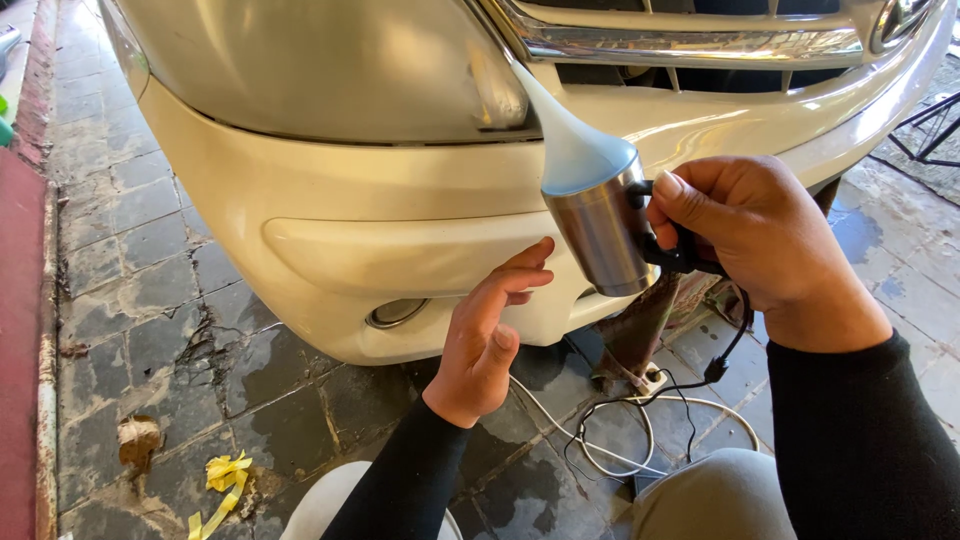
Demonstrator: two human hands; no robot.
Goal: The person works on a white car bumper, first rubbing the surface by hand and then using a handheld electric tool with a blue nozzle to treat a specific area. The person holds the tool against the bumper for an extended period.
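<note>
The metal cup (600, 232), a cylindrical steel vessel with a black handle, was held in the right hand (745, 235), tilted so that its mouth faced the cream car bumper (400, 190) just below the headlight (330, 65). A cone of pale vapour (565, 135) rose from the mouth toward the lower corner of the headlight. The right hand was clenched about the handle, thumb on top, knuckles turned toward the camera, its wrist in a black sleeve (860, 440). The left hand (485, 335) lay below and to the left of the cup, released and holding nothing, its fingers loosely curved with the fingertips near or touching the recessed panel of the bumper; contact could not be confirmed. The cup stood between the two hands, apart from the left one. A black cord (690, 385) hung from the handle to the wet stone floor (150, 320), beside a white cable (590, 445). A round fog lamp (395, 313) sat left of the left hand.
</note>
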